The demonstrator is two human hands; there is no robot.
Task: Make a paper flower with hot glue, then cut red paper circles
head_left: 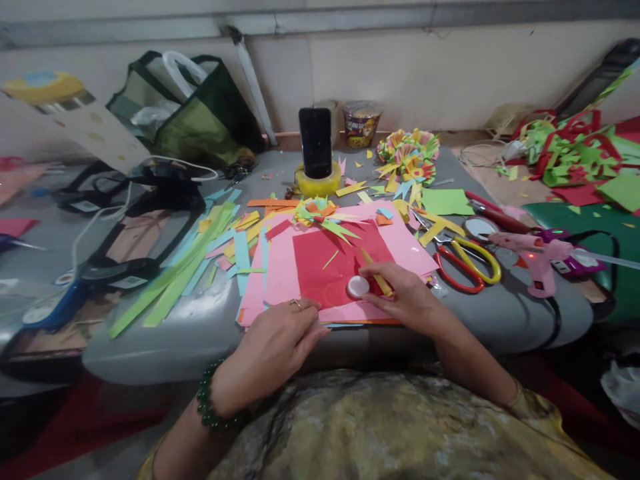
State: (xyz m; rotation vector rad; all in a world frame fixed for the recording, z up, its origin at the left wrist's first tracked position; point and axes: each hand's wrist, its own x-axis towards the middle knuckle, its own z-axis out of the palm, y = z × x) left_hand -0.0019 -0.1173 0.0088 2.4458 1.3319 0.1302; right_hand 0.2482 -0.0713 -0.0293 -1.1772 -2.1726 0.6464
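A red paper sheet (320, 260) lies on a pile of pink paper (277, 277) in front of me. My right hand (400, 293) pinches a small white round cap (358, 287) against the red sheet. A yellow pencil (377, 273) is tucked in the same hand, pointing away from me. Beside the cap, a faint curved line shows on the red paper. My left hand (285, 337) lies flat on the lower left edge of the sheets, fingers stretched out, holding nothing. Just beyond the red sheet sits a paper flower (315, 212) with pointed green strips.
Right of the paper lie scissors (470, 263) with red and yellow handles and a pink glue gun (540, 257). Paper strips (185, 273) spread at left. At the back stand a phone (315, 143) on a yellow tape roll (318, 181), a cup (361, 123) and paper flowers (410, 157).
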